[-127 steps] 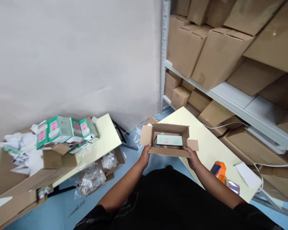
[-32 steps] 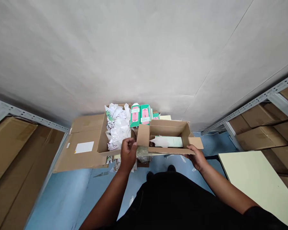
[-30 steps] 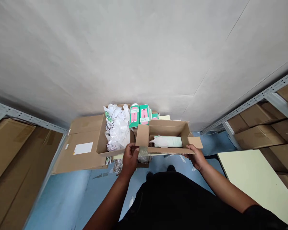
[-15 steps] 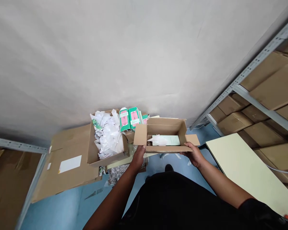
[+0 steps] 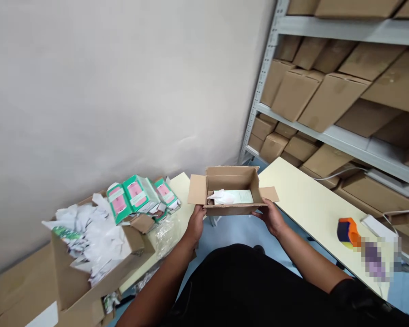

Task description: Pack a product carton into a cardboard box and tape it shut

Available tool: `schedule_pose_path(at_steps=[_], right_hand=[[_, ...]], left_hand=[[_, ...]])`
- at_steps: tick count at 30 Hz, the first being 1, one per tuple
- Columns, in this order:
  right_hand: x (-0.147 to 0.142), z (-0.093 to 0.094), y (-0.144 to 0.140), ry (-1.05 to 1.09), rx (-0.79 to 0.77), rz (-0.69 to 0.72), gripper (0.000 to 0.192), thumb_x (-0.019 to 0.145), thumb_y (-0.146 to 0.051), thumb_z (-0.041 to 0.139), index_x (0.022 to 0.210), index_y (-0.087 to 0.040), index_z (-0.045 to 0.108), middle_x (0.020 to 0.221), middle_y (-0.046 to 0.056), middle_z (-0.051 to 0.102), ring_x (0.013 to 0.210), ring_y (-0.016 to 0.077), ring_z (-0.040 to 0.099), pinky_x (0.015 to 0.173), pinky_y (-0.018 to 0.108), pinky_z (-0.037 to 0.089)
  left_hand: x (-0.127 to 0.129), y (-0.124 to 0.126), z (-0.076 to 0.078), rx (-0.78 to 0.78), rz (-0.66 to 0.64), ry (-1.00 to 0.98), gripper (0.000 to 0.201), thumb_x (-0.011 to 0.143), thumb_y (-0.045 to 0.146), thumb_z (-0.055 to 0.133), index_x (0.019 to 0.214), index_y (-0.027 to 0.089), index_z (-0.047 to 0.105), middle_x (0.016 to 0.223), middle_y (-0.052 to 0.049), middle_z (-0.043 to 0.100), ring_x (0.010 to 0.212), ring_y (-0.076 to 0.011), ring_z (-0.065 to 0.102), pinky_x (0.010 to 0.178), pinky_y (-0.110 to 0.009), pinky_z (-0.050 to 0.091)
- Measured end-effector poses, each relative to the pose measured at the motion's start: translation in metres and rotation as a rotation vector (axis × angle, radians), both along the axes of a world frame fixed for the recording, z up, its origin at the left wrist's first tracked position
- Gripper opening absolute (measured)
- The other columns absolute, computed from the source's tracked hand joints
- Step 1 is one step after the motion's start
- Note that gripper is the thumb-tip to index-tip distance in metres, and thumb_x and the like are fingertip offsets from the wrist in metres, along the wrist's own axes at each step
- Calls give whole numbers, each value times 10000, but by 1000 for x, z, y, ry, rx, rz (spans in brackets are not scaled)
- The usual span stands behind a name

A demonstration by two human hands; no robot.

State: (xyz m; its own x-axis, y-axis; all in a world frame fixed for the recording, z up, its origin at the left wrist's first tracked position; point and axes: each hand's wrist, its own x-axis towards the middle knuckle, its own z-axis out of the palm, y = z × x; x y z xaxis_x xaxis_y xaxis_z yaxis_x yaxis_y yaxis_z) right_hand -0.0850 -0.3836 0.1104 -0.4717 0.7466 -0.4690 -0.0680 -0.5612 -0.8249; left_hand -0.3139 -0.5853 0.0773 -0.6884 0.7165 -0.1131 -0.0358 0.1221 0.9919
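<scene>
While a carton of crumpled white paper (image 5: 88, 236) and green-and-pink product boxes (image 5: 136, 200) sit at the left, the left hand (image 5: 195, 223) and right hand (image 5: 270, 216) grip an open cardboard box (image 5: 230, 193) in mid-air, a pale packet (image 5: 240, 196) inside; judging by this, it is mid-carry, and setting it on the table (image 5: 310, 209) near the orange tape dispenser (image 5: 348, 230) looks next.

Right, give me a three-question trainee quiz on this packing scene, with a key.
1. True or false: both hands hold the open cardboard box clear of the tables.
2. What lies inside it? A) an orange tape dispenser B) a pale green flat pack with white paper C) nothing
3. Fill in: the green-and-pink cartons lie to the person's ____.

Key
1. True: left hand and right hand grip its near edge from below.
2. B: the pale green pack and crumpled white paper.
3. Left.
</scene>
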Motion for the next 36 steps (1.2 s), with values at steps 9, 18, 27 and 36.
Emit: schedule_pose_path(at_steps=[9, 18, 27, 36], right_hand=[[129, -9, 82, 89, 79, -151, 304, 678, -389, 689, 947, -262, 748, 1162, 44, 768, 1214, 315, 643, 920, 433, 596], [239, -38, 171, -39, 120, -233, 358, 545, -196, 673, 893, -249, 739, 1050, 32, 784, 1181, 313, 655, 970, 420, 526], [279, -63, 206, -75, 90, -444, 338, 542, -207, 648, 870, -265, 706, 1026, 20, 781, 1133, 301, 661, 916, 396, 542], [263, -91, 219, -281, 105, -677, 259, 571, -254, 660, 826, -238, 700, 870, 10, 765, 923, 264, 661, 839, 358, 492]], left_hand=[[87, 144, 4, -50, -125, -51, 415, 774, 278, 610, 1184, 217, 633, 1273, -82, 719, 1262, -313, 612, 1137, -491, 419], [187, 283, -10, -29, -317, -105, 533, 658, 242, 641, 1188, 208, 594, 1293, -112, 711, 1254, -291, 640, 1085, -455, 474], [212, 365, -22, -129, -533, -129, 500, 669, 242, 645, 1164, 216, 583, 1226, -91, 713, 1198, -278, 657, 1061, -453, 483], [193, 459, -54, -148, -839, -163, 549, 641, 220, 625, 1190, 201, 603, 1185, -96, 730, 1158, -276, 671, 1053, -453, 487]])
